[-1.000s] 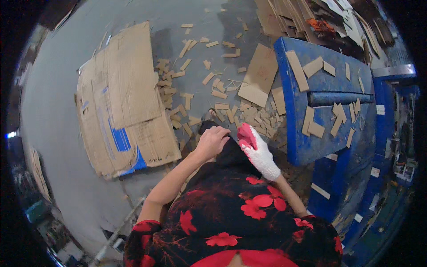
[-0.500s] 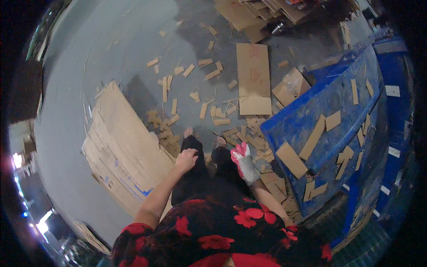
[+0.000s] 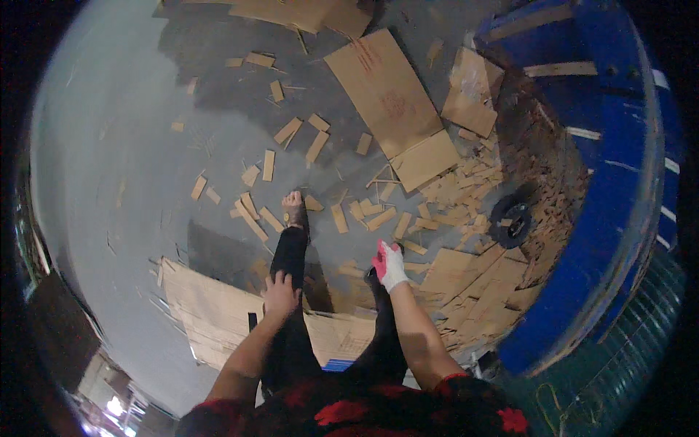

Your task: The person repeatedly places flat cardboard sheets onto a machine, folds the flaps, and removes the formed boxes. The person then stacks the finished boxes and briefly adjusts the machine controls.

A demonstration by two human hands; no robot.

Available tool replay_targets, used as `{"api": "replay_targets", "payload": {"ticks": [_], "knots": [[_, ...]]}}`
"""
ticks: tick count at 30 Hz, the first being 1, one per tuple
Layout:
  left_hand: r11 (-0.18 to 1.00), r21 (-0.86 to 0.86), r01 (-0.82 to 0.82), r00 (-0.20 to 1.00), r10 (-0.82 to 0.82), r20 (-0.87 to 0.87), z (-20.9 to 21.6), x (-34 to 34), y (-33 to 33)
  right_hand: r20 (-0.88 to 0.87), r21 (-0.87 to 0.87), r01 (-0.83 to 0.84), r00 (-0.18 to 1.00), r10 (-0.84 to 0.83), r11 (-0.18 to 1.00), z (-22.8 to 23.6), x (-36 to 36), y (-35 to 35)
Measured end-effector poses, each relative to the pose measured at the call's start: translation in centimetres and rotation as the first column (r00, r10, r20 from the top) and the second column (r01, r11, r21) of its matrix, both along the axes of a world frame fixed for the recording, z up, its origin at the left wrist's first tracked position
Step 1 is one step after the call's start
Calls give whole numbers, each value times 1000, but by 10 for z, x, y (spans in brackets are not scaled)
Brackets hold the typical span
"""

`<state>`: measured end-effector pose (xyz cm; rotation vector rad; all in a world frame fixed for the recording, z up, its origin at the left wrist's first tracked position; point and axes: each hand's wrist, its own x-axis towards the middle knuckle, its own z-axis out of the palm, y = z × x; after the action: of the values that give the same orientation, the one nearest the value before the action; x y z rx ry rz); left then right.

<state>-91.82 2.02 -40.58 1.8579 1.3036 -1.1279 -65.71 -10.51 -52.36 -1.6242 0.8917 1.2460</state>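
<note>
My left hand (image 3: pixel 280 295) is bare and hangs over my left trouser leg (image 3: pixel 290 255), its fingers loosely spread with nothing in them. In a white glove with red fingers, my right hand (image 3: pixel 391 268) hovers by my right leg; its fingers are slightly bent and apart, and I see nothing held. Behind and below my legs lies a large cardboard sheet (image 3: pixel 218 306). Small cardboard strips (image 3: pixel 317 146) are scattered on the grey floor ahead of my bare left foot (image 3: pixel 295 207). A long flattened cardboard piece (image 3: pixel 386 102) lies beyond my right hand.
At the right stands a blue panel structure (image 3: pixel 575 291). Beside it are a heap of cardboard scraps (image 3: pixel 553 167) and a black round object (image 3: pixel 512 222). Flat cardboard pieces (image 3: pixel 477 280) lie right of my right hand. More sheets (image 3: pixel 291 11) lie at the far edge.
My view has turned and moved forward, and my left foot has stepped ahead. The blue panel with strips on it has shifted out of the foreground, showing the scrap heap. Both hands remain low.
</note>
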Motion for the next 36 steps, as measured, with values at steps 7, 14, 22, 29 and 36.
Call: {"api": "replay_targets", "payload": {"ticks": [7,14,22,29,36], "knots": [[999,37,17,996,-20,92,-10,-45,7,300,-58,119,949,-97,991,-193,52,41],[983,146,110,967,-140,215,-13,-59,9,599,-140,166,799,-50,976,-275,154,23],[966,210,153,949,-203,243,-13,-52,14,455,21,164,877,-156,986,-325,192,41],[980,182,75,968,-116,224,-19,-52,12,308,259,111,932,-191,960,-205,115,99],[957,-132,-260,954,276,120,-17,-46,65,258,359,72,951,-173,931,41,-33,190]]}}
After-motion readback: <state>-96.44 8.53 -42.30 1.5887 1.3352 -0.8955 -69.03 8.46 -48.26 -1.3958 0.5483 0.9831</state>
